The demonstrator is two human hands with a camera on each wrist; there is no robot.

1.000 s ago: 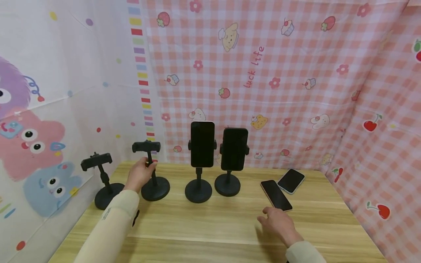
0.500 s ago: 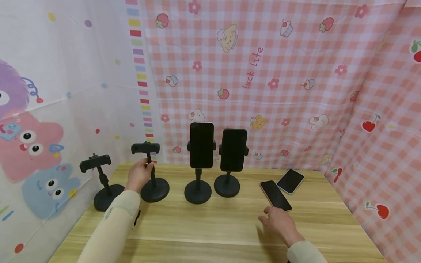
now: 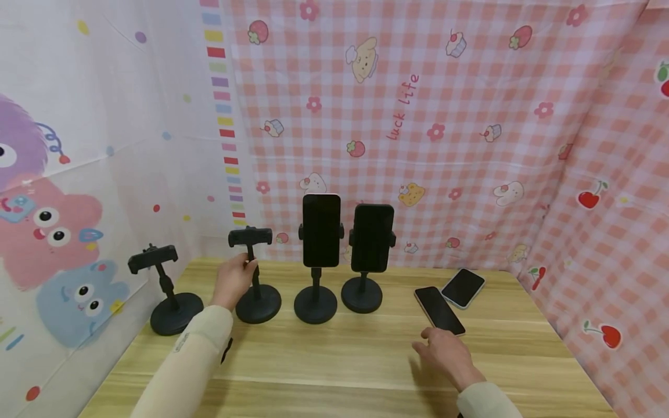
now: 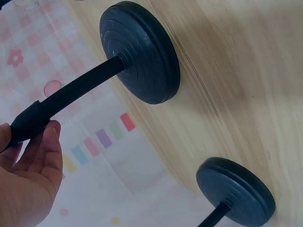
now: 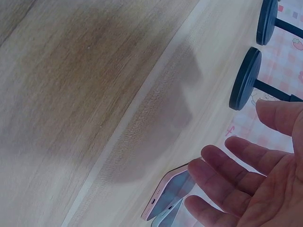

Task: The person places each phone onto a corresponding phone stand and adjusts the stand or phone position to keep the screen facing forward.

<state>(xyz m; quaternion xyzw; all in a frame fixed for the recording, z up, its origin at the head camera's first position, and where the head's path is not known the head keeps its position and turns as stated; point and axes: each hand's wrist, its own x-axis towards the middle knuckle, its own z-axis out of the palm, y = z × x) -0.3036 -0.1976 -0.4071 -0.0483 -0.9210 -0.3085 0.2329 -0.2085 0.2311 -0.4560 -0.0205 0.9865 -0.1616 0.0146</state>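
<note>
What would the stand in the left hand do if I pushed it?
The stand probably wouldn't roll: its round base lies flat. Pushed low, it might slide; pushed high on its tall pole, it could tip. The pole looks straight, so it's likely stiff.

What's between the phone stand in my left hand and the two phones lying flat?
In the head view, two black phone stands, each clamping a dark-screened phone, stand between the held phone stand and the flat phones.

four phone stands (image 3: 175,313) (image 3: 258,303) (image 3: 315,304) (image 3: 362,295) on the table (image 3: 334,360), four phones (image 3: 321,230) (image 3: 373,238) (image 3: 439,310) (image 3: 463,288) too (two clamped up above it, two lying on it), plus two hands (image 3: 233,282) (image 3: 445,354) over it.
</note>
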